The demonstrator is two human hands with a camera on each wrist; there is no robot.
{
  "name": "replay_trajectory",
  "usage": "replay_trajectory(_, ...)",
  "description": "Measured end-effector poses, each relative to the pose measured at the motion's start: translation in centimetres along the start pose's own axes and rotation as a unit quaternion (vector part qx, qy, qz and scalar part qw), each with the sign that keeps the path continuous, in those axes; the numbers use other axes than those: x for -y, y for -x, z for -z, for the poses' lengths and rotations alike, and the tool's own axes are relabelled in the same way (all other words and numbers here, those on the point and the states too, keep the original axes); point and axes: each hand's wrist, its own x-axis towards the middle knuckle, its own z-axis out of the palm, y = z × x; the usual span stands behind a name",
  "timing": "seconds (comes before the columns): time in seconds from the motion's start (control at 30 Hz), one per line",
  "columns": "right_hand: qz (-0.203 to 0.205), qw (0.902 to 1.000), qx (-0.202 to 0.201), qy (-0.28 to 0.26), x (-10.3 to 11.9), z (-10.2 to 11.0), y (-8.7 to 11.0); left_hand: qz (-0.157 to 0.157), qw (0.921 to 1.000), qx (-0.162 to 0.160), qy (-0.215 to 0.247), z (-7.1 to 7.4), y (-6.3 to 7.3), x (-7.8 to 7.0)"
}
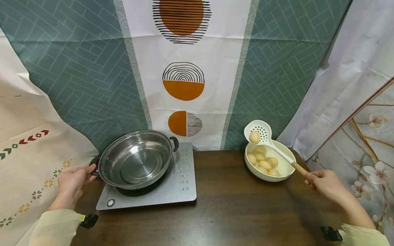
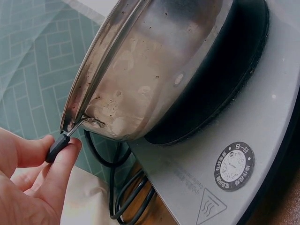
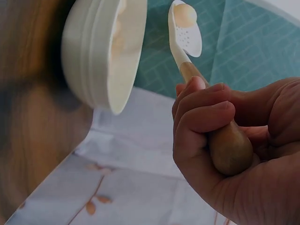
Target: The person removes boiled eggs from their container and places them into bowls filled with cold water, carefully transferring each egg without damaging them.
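My left hand (image 1: 72, 184) pinches the black side handle (image 2: 57, 147) of a wide stainless steel pot (image 1: 136, 160) between thumb and fingers. Nothing shows inside the pot, which is over the black round zone of a silver induction cooker (image 1: 180, 191). On the right, my right hand (image 1: 327, 184) grips the wooden handle (image 3: 229, 147) of a white skimmer (image 1: 266, 133), fingers wrapped round it. One pale yellow, egg-sized ball (image 1: 254, 137) lies in the perforated head, raised above the far rim of a cream bowl (image 1: 286, 164). Several similar balls (image 1: 264, 165) are in the bowl.
Both the cooker and the bowl stand on a dark wooden table (image 1: 227, 208). Black cable (image 2: 112, 187) lies coiled by the cooker's left side. A patterned cloth (image 1: 197, 75) hangs behind, and a floral curtain (image 1: 363, 153) borders the right side.
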Motion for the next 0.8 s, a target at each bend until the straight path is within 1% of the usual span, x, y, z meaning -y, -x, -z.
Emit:
replay_trajectory(0.07, -0.011, 0.9999, 0.002, -0.012, -0.7, 0.2, 0.2, 0.0, 1.0, 0.001, 0.001, 0.0, 0.0, 0.0)
replay_trajectory(0.2, -0.031, 0.9994, -0.001, -0.016, -2.1, 0.6, 0.6, 0.003, 1.0, 0.004, -0.003, -0.1, 0.1, 0.0)
replay_trajectory(0.4, -0.051, 0.9978, -0.02, 0.038, -4.0, 1.1, 1.2, 0.006, 1.0, 0.0, 0.006, 0.0, 0.1, -0.1)
replay_trajectory(0.63, -0.037, 0.993, -0.044, 0.103, -5.2, 1.3, 1.6, 0.004, 1.0, -0.005, 0.005, 0.0, 0.0, 0.0)
replay_trajectory(0.8, -0.03, 0.9877, -0.036, 0.149, -5.3, 1.5, 1.3, 0.008, 0.9999, -0.003, 0.008, 0.1, 0.0, 0.1)
